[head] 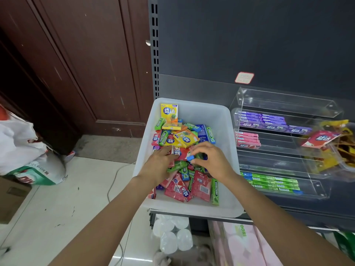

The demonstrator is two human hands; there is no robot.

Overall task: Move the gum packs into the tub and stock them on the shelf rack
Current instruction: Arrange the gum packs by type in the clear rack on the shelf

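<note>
White translucent plastic tub at frame centre holds the mixed colourful gum packs, beside the clear acrylic shelf rack at right. The left hand rests with loosely bent fingers on a red gum pack; the right hand pinches a small blue-ended pack.

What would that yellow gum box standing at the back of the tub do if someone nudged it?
The yellow gum box would probably tip: it stands upright on a narrow edge against the tub wall. Its crisp, flat faces suggest stiff card. For its size it is likely light, so it would slide easily.
</note>
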